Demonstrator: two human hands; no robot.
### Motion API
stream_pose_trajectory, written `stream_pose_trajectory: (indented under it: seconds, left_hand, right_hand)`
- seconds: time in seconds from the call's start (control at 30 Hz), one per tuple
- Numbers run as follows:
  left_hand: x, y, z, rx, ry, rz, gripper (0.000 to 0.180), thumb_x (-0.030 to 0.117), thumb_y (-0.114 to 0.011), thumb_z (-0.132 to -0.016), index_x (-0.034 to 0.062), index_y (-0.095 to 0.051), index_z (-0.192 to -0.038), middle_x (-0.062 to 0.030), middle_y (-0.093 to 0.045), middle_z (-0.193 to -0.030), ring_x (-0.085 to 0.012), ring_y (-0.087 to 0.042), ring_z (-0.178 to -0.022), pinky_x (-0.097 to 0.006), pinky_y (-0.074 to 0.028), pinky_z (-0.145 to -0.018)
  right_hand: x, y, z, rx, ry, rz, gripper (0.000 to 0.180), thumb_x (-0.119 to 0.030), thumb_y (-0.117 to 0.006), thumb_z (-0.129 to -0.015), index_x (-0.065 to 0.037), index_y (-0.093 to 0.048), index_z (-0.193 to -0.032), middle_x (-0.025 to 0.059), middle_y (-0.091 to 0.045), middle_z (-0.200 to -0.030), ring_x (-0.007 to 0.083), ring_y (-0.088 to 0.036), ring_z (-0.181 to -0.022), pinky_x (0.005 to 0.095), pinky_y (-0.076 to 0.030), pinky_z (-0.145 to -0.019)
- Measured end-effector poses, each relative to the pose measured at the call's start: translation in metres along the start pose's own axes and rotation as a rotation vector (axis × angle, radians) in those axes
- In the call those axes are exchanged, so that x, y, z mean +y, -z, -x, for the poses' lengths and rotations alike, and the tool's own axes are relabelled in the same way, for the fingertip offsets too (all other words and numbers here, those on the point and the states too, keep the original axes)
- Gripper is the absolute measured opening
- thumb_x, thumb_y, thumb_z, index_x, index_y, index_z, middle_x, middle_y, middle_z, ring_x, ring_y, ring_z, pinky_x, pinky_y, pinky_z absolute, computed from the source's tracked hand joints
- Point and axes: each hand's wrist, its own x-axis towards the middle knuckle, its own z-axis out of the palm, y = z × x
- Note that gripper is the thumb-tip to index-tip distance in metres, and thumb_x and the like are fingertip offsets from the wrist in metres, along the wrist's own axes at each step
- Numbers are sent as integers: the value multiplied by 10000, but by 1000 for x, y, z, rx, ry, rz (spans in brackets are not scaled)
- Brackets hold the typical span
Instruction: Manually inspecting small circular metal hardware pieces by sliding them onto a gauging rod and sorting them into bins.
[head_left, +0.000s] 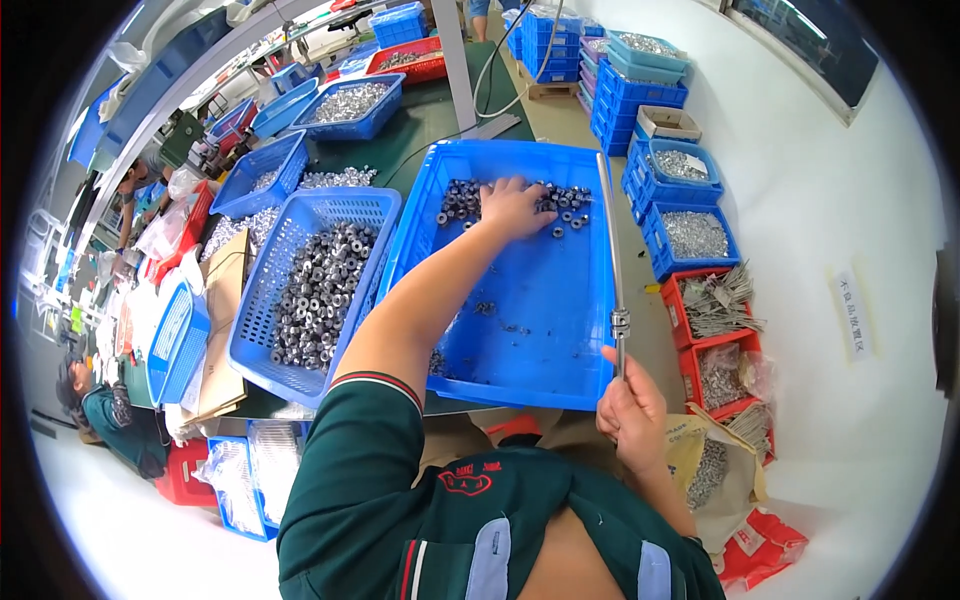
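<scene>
My left hand (515, 208) reaches into the big blue bin (540, 330), fingers spread over small dark metal rings (460, 200) at its far end. Whether a ring sits under the fingertips is hidden. At the bin's right edge, my right hand (632, 410) is closed round the lower end of a long thin metal rod (612, 220), which points away from me. A few shiny rings (620, 322) are threaded on the rod just above that hand. A few dark bits are scattered on the bin's floor.
A blue perforated basket (245, 320) full of dark rings stands left of the bin, on the green table (400, 165). Behind it are more blue baskets (385, 122) of metal parts. Stacked blue crates (660, 262) and red bins (685, 325) line the right wall. Other people are at the left.
</scene>
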Motion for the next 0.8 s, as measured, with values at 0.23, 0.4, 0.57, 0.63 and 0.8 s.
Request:
stream_pose_trajectory:
  seconds: [0.23,0.4,0.57,0.63,0.8]
  left_hand:
    - [3,-14,15,133,-6,35,368,425,-595,-770,268,-601,-1103,-83,-508,-1165,-299,-413,-1150,-527,-286,-940]
    - [1,-16,44,191,-139,62,306,365,-602,-764,247,-619,-1046,-74,-532,-1103,-289,-440,-1105,-500,-328,-897]
    - [0,-7,67,164,-217,82,281,313,-605,-768,228,-611,-1036,-73,-528,-1099,-290,-448,-1088,-483,-344,-897]
    - [0,-3,78,140,-213,82,276,309,-603,-773,228,-610,-1037,-76,-525,-1102,-294,-445,-1091,-482,-343,-903]
    - [-3,5,105,87,-231,101,264,297,-602,-786,232,-608,-1041,-82,-509,-1116,-305,-435,-1104,-484,-340,-915]
  right_hand:
    - [-1,2,-1,3,14,-6,388,-129,-440,-954,2,-408,-1318,-53,-376,-609,22,-304,-488,177,-250,-439]
    - [2,2,-1,2,30,-16,389,-131,-442,-953,6,-410,-1315,-54,-373,-614,20,-299,-489,178,-243,-442]
    - [3,1,3,15,45,-22,389,-123,-440,-951,6,-410,-1316,-55,-365,-622,20,-295,-492,180,-237,-445]
    - [4,1,4,-1,69,-11,386,-106,-431,-947,5,-414,-1316,-54,-358,-624,22,-292,-496,180,-239,-446]
    - [6,-1,5,13,87,0,372,-82,-416,-946,5,-431,-1306,-58,-360,-648,16,-290,-500,176,-250,-446]
